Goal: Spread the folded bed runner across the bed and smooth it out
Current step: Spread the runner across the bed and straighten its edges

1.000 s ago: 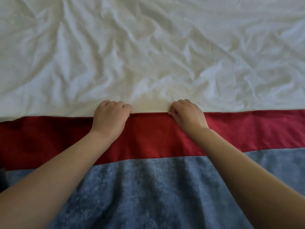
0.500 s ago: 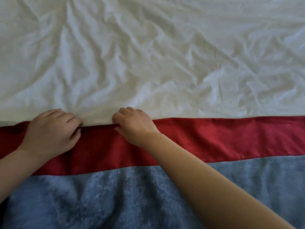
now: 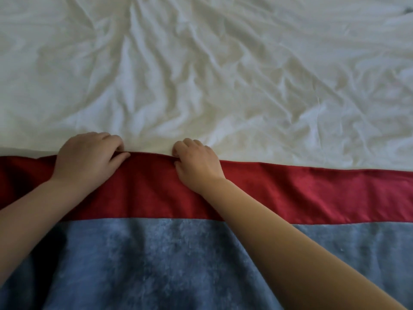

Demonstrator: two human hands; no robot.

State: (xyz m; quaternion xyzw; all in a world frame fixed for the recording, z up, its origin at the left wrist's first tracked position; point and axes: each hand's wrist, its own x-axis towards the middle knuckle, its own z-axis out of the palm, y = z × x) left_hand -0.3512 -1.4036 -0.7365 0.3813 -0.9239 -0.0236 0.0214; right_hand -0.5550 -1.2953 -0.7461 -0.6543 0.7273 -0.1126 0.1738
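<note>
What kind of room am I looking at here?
Probably a bedroom: a wrinkled white sheet lies spread out, a red and blue-grey bed runner stretches across it, and the left hand and right hand grip its red edge.

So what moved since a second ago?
The left grip and right grip both slid left along the far red edge of the bed runner, judging by the wrinkles in the white sheet. The red edge between them now humps up a little. Same as before: both still pinch that edge, the runner lies across the bed, and the sheet is still wrinkled.
</note>
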